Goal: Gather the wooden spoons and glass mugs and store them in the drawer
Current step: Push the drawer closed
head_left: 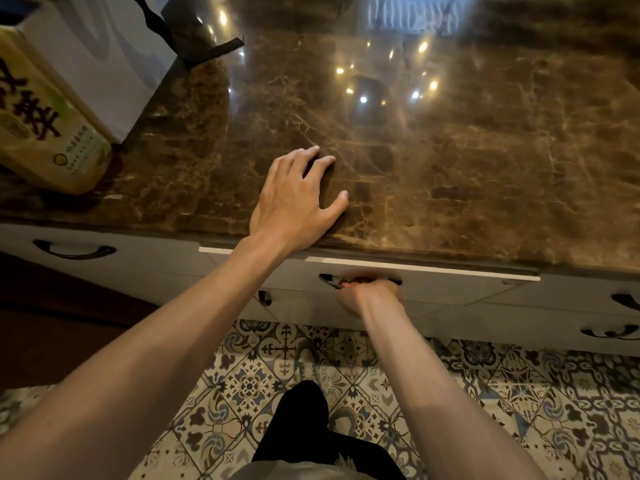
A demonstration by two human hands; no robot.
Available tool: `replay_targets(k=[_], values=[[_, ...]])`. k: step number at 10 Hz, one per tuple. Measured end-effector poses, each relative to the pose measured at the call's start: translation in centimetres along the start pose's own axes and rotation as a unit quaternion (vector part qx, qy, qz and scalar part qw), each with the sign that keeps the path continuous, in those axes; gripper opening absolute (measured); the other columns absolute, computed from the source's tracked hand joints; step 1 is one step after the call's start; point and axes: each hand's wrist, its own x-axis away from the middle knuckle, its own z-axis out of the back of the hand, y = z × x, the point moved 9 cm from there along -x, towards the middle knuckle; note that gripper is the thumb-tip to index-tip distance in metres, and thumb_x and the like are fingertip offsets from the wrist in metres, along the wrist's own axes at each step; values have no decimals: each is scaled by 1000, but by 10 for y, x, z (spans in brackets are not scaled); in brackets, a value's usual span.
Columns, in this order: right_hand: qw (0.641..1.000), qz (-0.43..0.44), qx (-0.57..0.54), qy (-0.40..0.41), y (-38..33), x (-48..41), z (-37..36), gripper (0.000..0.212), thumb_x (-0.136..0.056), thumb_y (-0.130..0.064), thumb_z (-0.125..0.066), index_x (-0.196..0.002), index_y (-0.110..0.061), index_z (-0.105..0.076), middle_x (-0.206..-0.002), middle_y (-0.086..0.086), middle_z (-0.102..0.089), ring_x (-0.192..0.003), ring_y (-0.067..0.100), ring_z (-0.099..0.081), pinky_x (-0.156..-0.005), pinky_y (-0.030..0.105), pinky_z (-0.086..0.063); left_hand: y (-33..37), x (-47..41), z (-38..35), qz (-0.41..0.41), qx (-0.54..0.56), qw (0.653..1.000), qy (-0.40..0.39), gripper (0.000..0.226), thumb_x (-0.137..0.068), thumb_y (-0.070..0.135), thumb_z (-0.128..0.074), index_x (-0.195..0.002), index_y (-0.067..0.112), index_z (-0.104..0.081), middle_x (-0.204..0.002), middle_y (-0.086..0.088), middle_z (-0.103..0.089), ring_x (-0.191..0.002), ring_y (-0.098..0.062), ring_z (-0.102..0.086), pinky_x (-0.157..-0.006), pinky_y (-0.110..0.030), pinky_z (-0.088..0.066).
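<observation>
My left hand lies flat on the brown marble countertop near its front edge, fingers spread, holding nothing. Below the edge, my right hand is curled around the dark metal handle of a white drawer. The drawer front stands out only a little from the cabinet, its top edge showing as a pale strip; the inside is hidden. No wooden spoons or glass mugs are visible in this view.
A yellow-green carton and a white paper bag with black straps stand at the counter's left. More drawers with dark handles flank mine. Patterned floor tiles and my dark trouser leg lie below.
</observation>
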Motion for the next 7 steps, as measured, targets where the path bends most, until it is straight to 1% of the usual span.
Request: replay_targets(k=[1,2,3,4,5,6,7], values=[[1000,5,11,4,-1,-4,-4,45,-98,-28,-25,-139,-15,-38,-146,9,-40,-131,27,-41,-111,42,-31,-1,1,-1,2,-1,1000,2,61,-87,51,-48,-138,19,-41,-146,-5,-37,-135,-20,-28,-113,-34,-18],[999,2,40,29,3,-7,-7,47,-98,-32,-26,-140,-15,-37,-145,11,-40,-130,29,-41,-110,46,-31,-4,0,-1,6,-9,1000,1,61,-87,51,-47,-138,19,-41,-146,-5,-37,-135,-20,-27,-113,-34,-17],[999,-2,45,23,5,-8,-10,46,-98,-33,-27,-140,-17,-39,-144,11,-42,-129,29,-43,-110,47,-32,-6,-1,-1,9,-9,1000,1,61,-87,51,-47,-138,19,-41,-146,-5,-37,-135,-20,-27,-113,-34,-17],[997,6,65,-45,8,-13,-11,44,-98,-33,-25,-132,-15,-48,-135,11,-50,-124,29,-47,-112,48,-28,-12,6,-3,13,-8,1000,-1,60,-87,50,-48,-137,19,-42,-145,-6,-38,-135,-20,-28,-113,-34,-17],[992,17,85,-96,9,-15,-6,42,-100,-35,-23,-113,-12,-57,-109,8,-58,-105,26,-56,-112,43,-29,-18,17,-9,20,-12,1000,-8,60,-87,50,-49,-137,18,-43,-145,-6,-38,-135,-21,-29,-114,-34,-17],[981,31,182,-66,-4,-15,22,33,-99,-36,-34,-97,-11,-55,-95,6,-53,-88,22,-56,-90,30,-43,-24,25,-13,28,-12,999,-19,61,-87,50,-48,-138,18,-41,-146,-6,-37,-136,-21,-27,-115,-36,-19],[964,16,263,-28,-20,-6,53,25,-96,-28,-42,-83,-9,-53,-87,9,-51,-80,23,-51,-86,32,-42,-23,40,-19,38,-13,998,-43,61,-88,51,-47,-139,19,-39,-147,-6,-35,-136,-20,-26,-116,-38,-20]])
